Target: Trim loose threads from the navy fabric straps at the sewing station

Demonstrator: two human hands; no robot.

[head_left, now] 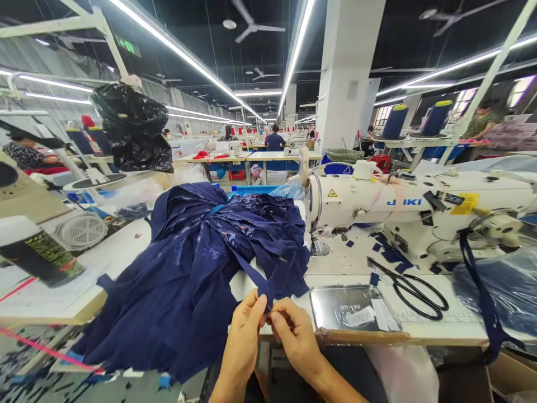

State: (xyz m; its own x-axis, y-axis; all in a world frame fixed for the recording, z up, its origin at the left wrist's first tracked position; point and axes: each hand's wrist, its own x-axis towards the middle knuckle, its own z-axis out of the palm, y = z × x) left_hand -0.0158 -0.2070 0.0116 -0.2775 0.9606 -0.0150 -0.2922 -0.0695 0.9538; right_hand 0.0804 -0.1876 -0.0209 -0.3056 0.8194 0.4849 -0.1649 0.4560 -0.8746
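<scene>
A large bundle of navy blue garments (180,274), gathered in the middle by a blue tie (215,211), lies on the table and hangs over its front edge. One narrow navy piece of the fabric reaches down to my fingers. My left hand (245,330) pinches its end between thumb and fingers. Close beside it, my right hand (296,336) is closed in a pinch at the same spot, its fingertips almost touching the left ones. The exact edge between the fingertips is partly hidden.
A white sewing machine (369,201) stands to the right. Before it lie black scissors (419,291), a metal tray (335,302) with paper labels, and navy scraps (392,254). A black cup (46,257) is at left. A black plastic bag (130,126) hangs above. People sit farther back.
</scene>
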